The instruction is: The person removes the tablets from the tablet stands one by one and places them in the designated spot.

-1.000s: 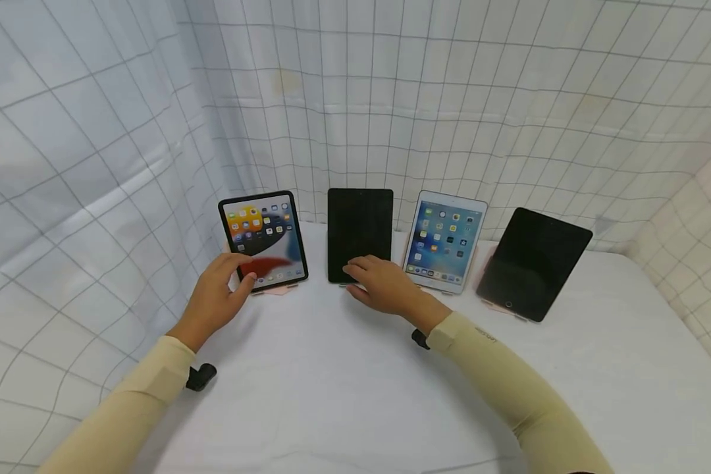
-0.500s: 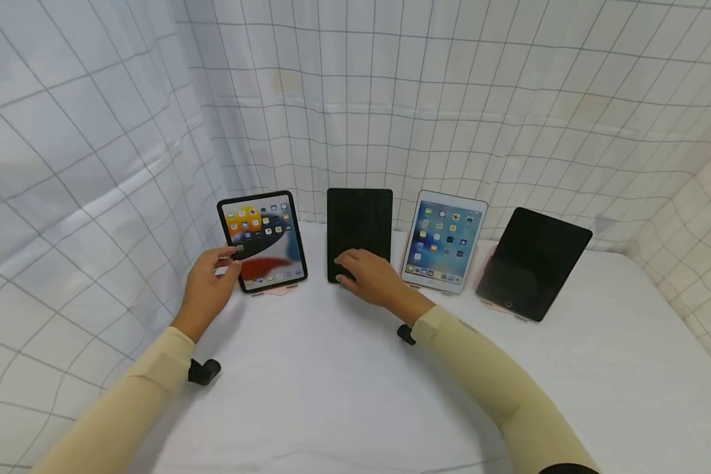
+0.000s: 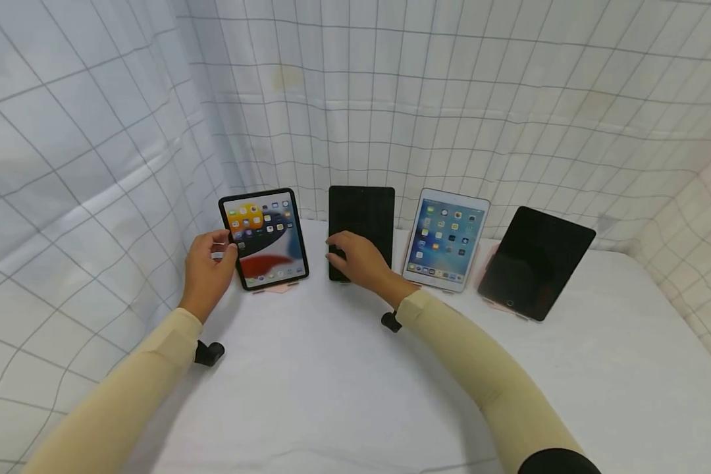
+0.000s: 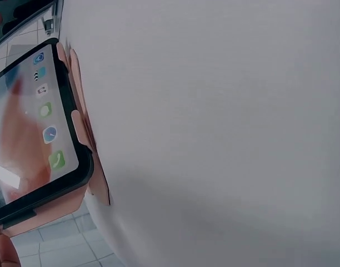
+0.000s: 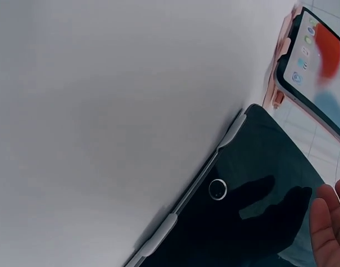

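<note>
My left hand (image 3: 206,271) curls around the left edge of the lit tablet (image 3: 264,238), far left on the white table (image 3: 343,388). My right hand (image 3: 358,260) rests with relaxed fingers on the dark tablet (image 3: 361,217) just right of it. Further right stand another lit tablet (image 3: 446,238) and a dark one (image 3: 536,262), with gridded white curtain (image 3: 450,99) behind.

A lit tablet (image 4: 31,128) in a black case leans on a pink stand (image 4: 84,128), a fingertip (image 4: 4,253) just below the tablet.
</note>
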The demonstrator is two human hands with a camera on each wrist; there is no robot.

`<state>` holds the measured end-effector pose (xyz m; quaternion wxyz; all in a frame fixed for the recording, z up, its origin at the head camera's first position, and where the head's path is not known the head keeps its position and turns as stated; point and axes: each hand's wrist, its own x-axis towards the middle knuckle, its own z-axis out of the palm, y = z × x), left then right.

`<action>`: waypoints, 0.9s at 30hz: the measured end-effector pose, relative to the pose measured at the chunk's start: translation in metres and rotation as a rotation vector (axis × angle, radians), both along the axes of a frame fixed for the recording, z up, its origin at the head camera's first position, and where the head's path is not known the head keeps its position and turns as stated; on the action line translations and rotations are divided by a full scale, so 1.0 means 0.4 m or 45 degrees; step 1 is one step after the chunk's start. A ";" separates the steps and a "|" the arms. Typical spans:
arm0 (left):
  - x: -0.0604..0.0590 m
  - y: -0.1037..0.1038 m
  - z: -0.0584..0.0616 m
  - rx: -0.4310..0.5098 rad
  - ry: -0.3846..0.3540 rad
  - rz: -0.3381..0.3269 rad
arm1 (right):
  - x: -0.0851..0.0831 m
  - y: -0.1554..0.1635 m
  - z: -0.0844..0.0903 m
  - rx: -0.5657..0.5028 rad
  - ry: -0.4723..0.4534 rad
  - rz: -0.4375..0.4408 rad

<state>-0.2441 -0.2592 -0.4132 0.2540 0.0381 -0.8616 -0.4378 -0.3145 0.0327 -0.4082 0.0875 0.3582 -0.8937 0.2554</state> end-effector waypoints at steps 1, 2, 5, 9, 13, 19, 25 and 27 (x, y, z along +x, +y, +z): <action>-0.005 0.001 0.001 0.017 0.008 0.012 | -0.002 -0.001 0.001 -0.014 -0.011 -0.007; -0.009 0.003 0.001 0.035 0.014 0.020 | -0.004 -0.003 0.002 -0.022 -0.017 -0.014; -0.020 0.005 -0.001 0.070 0.005 0.036 | -0.011 -0.010 0.003 -0.045 -0.027 -0.024; -0.026 0.002 0.002 0.092 -0.018 0.050 | -0.020 -0.027 0.007 -0.079 -0.034 -0.020; -0.020 -0.005 0.015 0.166 -0.048 0.092 | -0.026 -0.049 0.011 -0.120 -0.073 -0.006; -0.025 -0.010 0.028 0.283 -0.110 0.101 | -0.035 -0.079 0.013 -0.159 -0.092 -0.043; -0.029 -0.005 0.032 0.291 -0.133 0.089 | -0.046 -0.111 0.019 -0.164 -0.063 -0.045; -0.030 0.000 0.031 0.351 -0.139 0.086 | -0.049 -0.120 0.021 -0.165 -0.063 -0.053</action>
